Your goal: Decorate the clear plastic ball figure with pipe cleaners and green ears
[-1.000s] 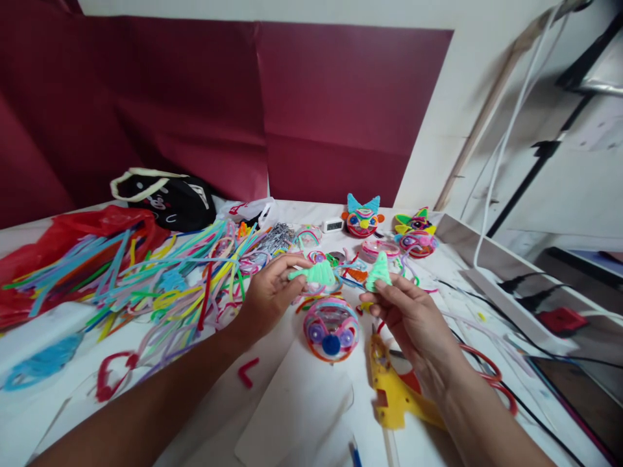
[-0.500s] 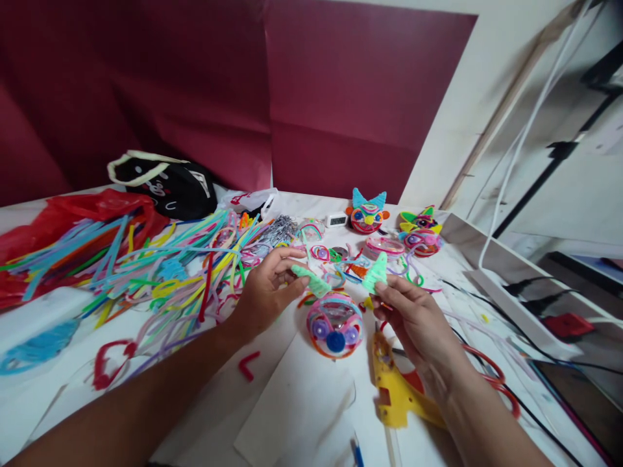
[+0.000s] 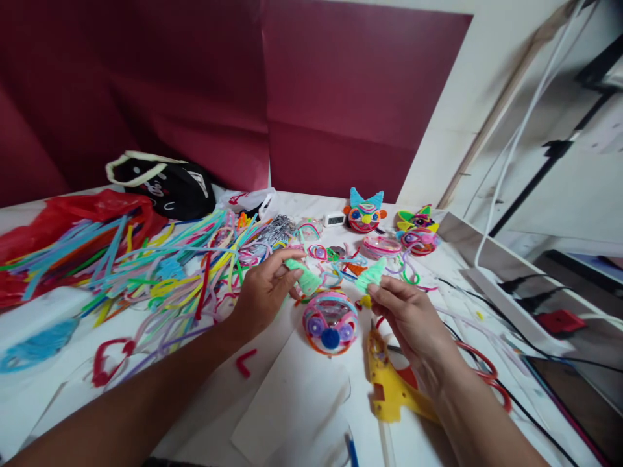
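Note:
Between its thumb and fingers my left hand (image 3: 265, 290) pinches a mint-green triangle of wound pipe cleaner (image 3: 307, 279). A second green pipe-cleaner triangle (image 3: 371, 275), tip upward, is held by my right hand (image 3: 405, 308) in the same kind of pinch. Below and between them, a round pipe-cleaner face (image 3: 331, 324) stands on the table, with purple eyes, a dark blue nose and a pink and orange rim. The triangles are held above its top, one to each side. Under my right forearm lies a yellow glue gun (image 3: 389, 383), partly covered.
Loose pipe cleaners (image 3: 195, 266) spread over the left, beside a red plastic bag (image 3: 92, 214). At the back are a black bag (image 3: 165, 188), a small digital clock (image 3: 334, 220) and a face with blue ears (image 3: 365, 211). Orange-handled scissors (image 3: 487, 373) and a power strip (image 3: 520, 311) lie right.
The triangle in my left hand has turned more upright, and the one in my right hand leans more to the side. The whole view has shifted slightly.

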The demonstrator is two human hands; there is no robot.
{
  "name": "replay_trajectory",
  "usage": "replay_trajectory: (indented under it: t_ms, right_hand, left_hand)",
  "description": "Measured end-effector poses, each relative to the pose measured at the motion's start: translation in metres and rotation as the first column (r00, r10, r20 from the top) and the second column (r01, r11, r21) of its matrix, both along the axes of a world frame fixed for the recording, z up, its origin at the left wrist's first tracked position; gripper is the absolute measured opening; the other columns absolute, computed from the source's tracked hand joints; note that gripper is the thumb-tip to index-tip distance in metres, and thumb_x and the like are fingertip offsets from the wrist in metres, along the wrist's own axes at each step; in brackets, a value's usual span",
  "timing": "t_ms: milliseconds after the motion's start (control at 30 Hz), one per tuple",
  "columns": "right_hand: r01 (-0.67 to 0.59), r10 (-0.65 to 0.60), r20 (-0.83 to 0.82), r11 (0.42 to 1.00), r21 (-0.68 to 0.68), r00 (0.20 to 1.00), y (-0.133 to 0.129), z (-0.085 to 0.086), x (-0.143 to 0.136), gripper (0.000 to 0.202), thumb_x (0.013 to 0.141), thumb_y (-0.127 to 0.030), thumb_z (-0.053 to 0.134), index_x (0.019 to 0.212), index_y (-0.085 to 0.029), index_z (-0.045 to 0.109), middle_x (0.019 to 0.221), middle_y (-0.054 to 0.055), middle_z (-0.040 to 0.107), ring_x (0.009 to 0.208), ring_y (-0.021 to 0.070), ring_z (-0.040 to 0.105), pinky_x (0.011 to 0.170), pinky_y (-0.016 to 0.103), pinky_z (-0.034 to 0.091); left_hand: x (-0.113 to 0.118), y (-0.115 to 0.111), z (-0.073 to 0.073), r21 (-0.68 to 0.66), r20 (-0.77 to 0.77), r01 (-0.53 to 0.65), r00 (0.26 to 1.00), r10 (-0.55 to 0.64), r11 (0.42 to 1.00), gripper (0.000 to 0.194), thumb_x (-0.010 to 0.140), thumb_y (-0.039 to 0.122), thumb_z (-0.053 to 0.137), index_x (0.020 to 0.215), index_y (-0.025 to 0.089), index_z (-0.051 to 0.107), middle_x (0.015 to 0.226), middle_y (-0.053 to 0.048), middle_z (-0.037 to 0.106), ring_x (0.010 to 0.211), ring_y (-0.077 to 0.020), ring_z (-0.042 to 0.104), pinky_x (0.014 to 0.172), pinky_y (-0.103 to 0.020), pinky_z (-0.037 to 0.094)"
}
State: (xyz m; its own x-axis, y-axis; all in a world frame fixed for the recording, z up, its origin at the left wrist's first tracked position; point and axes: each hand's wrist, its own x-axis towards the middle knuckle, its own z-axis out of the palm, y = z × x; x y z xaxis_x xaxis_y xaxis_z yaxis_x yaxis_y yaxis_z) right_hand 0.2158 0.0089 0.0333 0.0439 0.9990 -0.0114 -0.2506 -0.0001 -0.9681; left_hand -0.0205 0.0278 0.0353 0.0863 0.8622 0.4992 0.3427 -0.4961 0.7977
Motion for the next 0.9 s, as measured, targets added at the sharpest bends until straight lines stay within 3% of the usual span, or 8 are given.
replay_trajectory:
  t_ms: [133, 267, 467, 700, 900]
  right_hand:
    - [0.01, -0.01, 0.0, 1.0, -0.004, 1.0, 0.003, -0.002, -0.001, 0.031, 0.053, -0.032, 0.089, 0.069, -0.019, 0.066, 0.056, -0.006, 0.057, 0.052, 0.0071, 0.045, 0.052, 0.022, 0.033]
    - [0.009, -0.009, 0.004, 1.0, -0.011, 1.0, 0.002, -0.001, -0.002, 0.033, 0.05, -0.029, 0.089, 0.07, -0.018, 0.065, 0.055, -0.006, 0.059, 0.051, 0.0074, 0.047, 0.052, 0.022, 0.033]
    - [0.019, -0.019, 0.02, 1.0, -0.01, 1.0, 0.001, -0.004, 0.0, 0.033, 0.05, -0.028, 0.089, 0.066, -0.018, 0.062, 0.054, -0.007, 0.057, 0.053, 0.0078, 0.048, 0.055, 0.022, 0.034]
    - [0.005, -0.004, 0.023, 1.0, -0.027, 1.0, 0.001, -0.004, 0.0, 0.034, 0.045, -0.022, 0.09, 0.063, -0.018, 0.061, 0.053, -0.007, 0.054, 0.053, 0.0069, 0.045, 0.055, 0.021, 0.033]
    - [-0.033, 0.037, 0.053, 0.996, -0.077, 0.998, -0.002, 0.001, 0.0, 0.039, 0.042, -0.021, 0.091, 0.066, -0.019, 0.06, 0.056, -0.005, 0.06, 0.055, 0.0098, 0.051, 0.057, 0.023, 0.036]
  left_hand:
    - [0.005, 0.005, 0.004, 0.046, -0.05, 0.053, 0.997, -0.05, 0.998, 0.033, 0.087, 0.032, 0.062, 0.116, 0.019, 0.061, 0.067, 0.005, 0.064, 0.057, -0.0114, 0.065, 0.057, -0.02, 0.05]
    - [0.01, 0.011, 0.01, 0.129, -0.1, 0.086, 0.992, -0.073, 0.988, 0.038, 0.084, 0.034, 0.066, 0.119, 0.019, 0.061, 0.09, -0.001, 0.071, 0.08, -0.0148, 0.07, 0.067, -0.021, 0.053]
    - [0.014, 0.014, 0.013, 0.198, -0.216, 0.115, 0.974, -0.071, 0.974, 0.037, 0.086, 0.033, 0.064, 0.12, 0.019, 0.06, 0.087, 0.0, 0.073, 0.081, -0.0137, 0.071, 0.076, -0.021, 0.054]
    - [0.013, 0.017, 0.007, 0.233, -0.251, 0.113, 0.966, -0.052, 0.966, 0.038, 0.088, 0.035, 0.064, 0.121, 0.018, 0.059, 0.087, -0.001, 0.073, 0.078, -0.0131, 0.07, 0.073, -0.021, 0.053]
    - [0.012, 0.016, 0.004, 0.272, -0.27, 0.151, 0.96, -0.075, 0.95, 0.038, 0.089, 0.036, 0.064, 0.121, 0.017, 0.057, 0.086, -0.001, 0.072, 0.077, -0.0116, 0.07, 0.07, -0.019, 0.052]
